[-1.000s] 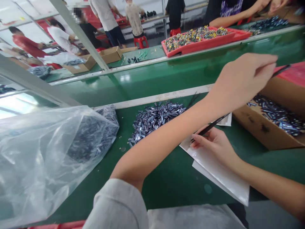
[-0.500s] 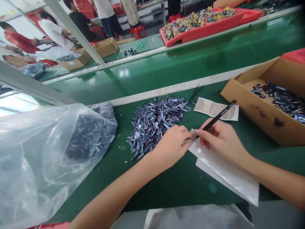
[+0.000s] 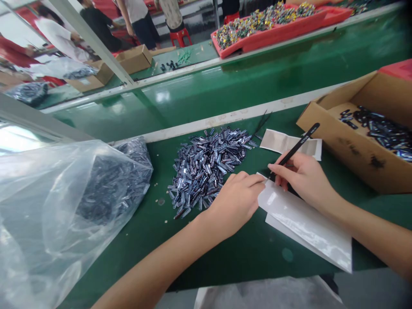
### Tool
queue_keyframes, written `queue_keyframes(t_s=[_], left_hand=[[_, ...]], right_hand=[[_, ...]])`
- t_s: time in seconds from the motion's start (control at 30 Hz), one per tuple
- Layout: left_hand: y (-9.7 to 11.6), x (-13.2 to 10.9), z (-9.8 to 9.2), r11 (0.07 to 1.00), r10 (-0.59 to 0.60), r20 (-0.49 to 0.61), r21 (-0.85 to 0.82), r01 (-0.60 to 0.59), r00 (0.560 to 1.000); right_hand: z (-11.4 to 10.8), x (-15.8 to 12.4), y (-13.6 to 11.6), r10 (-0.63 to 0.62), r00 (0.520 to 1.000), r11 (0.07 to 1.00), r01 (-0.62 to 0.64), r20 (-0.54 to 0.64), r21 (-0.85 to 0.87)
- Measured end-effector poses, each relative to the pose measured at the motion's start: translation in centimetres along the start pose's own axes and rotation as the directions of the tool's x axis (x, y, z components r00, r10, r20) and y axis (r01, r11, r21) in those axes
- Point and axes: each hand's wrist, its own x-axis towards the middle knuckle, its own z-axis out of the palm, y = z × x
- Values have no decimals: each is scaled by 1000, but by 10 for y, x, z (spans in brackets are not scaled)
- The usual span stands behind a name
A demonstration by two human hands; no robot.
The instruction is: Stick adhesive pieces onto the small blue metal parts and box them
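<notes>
In my right hand (image 3: 304,176) is a pair of black tweezers (image 3: 298,146), gripped like a pen with its tips pointing down toward my left fingertips. My left hand (image 3: 240,195) is closed in a pinch at the upper corner of a glossy white sheet (image 3: 305,223). Whatever sits between those left fingers is hidden or too small to name. The sheet lies over another white layer, partly under my right hand. Just beyond my left hand spreads a pile of small, shiny dark blue-grey elongated pieces (image 3: 206,165).
A clear plastic bag (image 3: 41,214) full of similar pieces lies at left. At right stands a cardboard box (image 3: 347,150) holding dark pieces. A small beige-and-white sheet (image 3: 289,143) lies behind my right hand. Across the green surface is a red tray (image 3: 273,32); people work beyond.
My left fingers have shifted slightly right along the sheet's corner, and the tweezers' tips now show beside them. The whole view has drifted a little.
</notes>
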Motion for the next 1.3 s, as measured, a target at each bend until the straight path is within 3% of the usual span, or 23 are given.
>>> queue_keyframes(t_s=[0.4, 0.57, 0.73, 0.97, 1.07, 1.2, 1.3], left_hand=[[-1, 3, 1, 1000, -7, -17, -19, 7, 1000], [-18, -8, -33, 987, -143, -27, -72, 141, 989], [-33, -24, -64, 945, -324, 66, -20, 325, 944], [-30, -23, -45, 963, -269, 133, 71, 261, 954], [-27, -21, -42, 961, -275, 122, 78, 267, 954], [-20, -17, -45, 939, -317, 92, -110, 326, 944], [-11, -12, -39, 806, -408, 101, -427, 410, 907]], right_hand=[[-1, 3, 3, 16, 999, 992, -22, 49, 128], [-3, 3, 5, 25, 998, 987, -34, 58, 157], [-3, 3, 2, 42, 996, 985, -54, 72, 165], [-3, 2, 2, 26, 998, 986, -36, 61, 162], [-4, 0, 0, 5, 1000, 993, -4, -6, 120], [-5, -7, -8, -8, 996, 989, 21, -92, 147], [-3, -14, -13, 8, 1000, 970, -2, -25, 243]])
